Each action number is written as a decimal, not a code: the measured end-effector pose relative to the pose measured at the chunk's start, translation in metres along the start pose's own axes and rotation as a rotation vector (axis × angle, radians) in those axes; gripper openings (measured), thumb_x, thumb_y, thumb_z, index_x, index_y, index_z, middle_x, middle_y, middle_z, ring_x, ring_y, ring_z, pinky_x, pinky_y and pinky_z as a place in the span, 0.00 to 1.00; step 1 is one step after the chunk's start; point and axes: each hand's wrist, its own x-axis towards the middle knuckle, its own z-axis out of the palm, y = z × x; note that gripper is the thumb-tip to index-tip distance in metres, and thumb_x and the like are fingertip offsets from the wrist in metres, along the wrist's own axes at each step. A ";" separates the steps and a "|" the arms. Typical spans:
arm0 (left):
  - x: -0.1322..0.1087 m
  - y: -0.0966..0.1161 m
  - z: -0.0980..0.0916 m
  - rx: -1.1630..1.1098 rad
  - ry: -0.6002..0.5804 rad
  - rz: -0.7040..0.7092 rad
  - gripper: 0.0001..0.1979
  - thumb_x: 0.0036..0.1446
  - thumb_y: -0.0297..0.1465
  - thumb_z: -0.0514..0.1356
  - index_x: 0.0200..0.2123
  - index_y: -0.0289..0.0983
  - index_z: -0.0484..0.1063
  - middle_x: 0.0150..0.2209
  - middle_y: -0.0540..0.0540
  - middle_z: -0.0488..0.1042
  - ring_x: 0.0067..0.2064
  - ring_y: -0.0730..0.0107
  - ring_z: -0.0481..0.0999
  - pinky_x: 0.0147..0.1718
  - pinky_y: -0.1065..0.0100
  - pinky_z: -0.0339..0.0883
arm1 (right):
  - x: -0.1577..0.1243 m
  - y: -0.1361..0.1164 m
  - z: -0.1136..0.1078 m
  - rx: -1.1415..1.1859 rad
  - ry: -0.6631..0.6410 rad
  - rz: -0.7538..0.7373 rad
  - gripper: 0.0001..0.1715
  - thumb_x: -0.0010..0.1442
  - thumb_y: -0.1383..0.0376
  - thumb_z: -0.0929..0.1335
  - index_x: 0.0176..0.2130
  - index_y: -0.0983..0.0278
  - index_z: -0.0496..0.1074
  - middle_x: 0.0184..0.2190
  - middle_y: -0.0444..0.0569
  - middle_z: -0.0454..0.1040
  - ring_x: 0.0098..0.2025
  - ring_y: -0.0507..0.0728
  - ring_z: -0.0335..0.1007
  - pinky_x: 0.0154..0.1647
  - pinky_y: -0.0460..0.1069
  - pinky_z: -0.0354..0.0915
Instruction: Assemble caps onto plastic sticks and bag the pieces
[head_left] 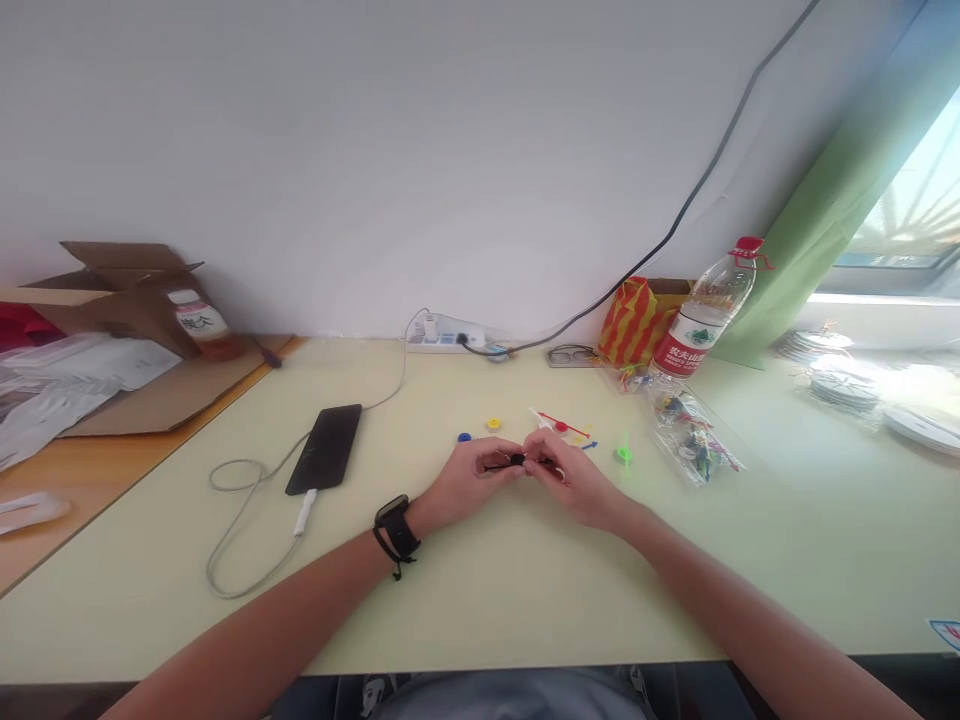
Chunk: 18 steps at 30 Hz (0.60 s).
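Both hands meet over the middle of the table. My left hand point(469, 482) pinches a small black piece point(517, 459) between thumb and fingers. On its other side, my right hand point(574, 482) has its fingertips closed on the same piece. Just beyond them lie a blue disc point(465, 438), a yellow disc point(493, 424), a red pointer with a round hub point(561, 427) and a blue arrow point(590, 445). A bright green piece point(623, 456) stands to the right of my right hand.
A phone point(325, 450) with cables lies left. Farther back are a power strip point(442, 342), glasses point(571, 355), a striped bag point(630, 322) and a bottle point(701, 320). Plastic packets point(694, 440) lie right; a cardboard box point(139, 300) stands far left.
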 end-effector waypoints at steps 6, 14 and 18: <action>0.000 -0.001 -0.002 0.054 0.055 0.037 0.13 0.62 0.34 0.67 0.48 0.36 0.82 0.48 0.40 0.82 0.49 0.56 0.82 0.51 0.59 0.76 | -0.001 0.003 -0.002 -0.068 -0.010 0.022 0.04 0.70 0.63 0.63 0.46 0.57 0.62 0.30 0.41 0.66 0.32 0.55 0.62 0.34 0.50 0.59; -0.002 0.000 -0.003 0.236 0.139 0.102 0.10 0.61 0.35 0.67 0.45 0.37 0.80 0.45 0.41 0.82 0.45 0.61 0.81 0.47 0.61 0.77 | 0.002 -0.004 -0.008 0.028 0.036 0.027 0.07 0.71 0.60 0.62 0.48 0.58 0.62 0.29 0.40 0.61 0.30 0.54 0.58 0.31 0.49 0.56; 0.000 0.002 -0.003 0.245 0.117 0.123 0.08 0.62 0.35 0.66 0.42 0.36 0.80 0.40 0.42 0.82 0.42 0.63 0.81 0.43 0.63 0.76 | 0.003 -0.007 -0.009 0.058 0.036 0.045 0.08 0.71 0.59 0.63 0.48 0.58 0.62 0.29 0.41 0.62 0.31 0.54 0.59 0.32 0.49 0.57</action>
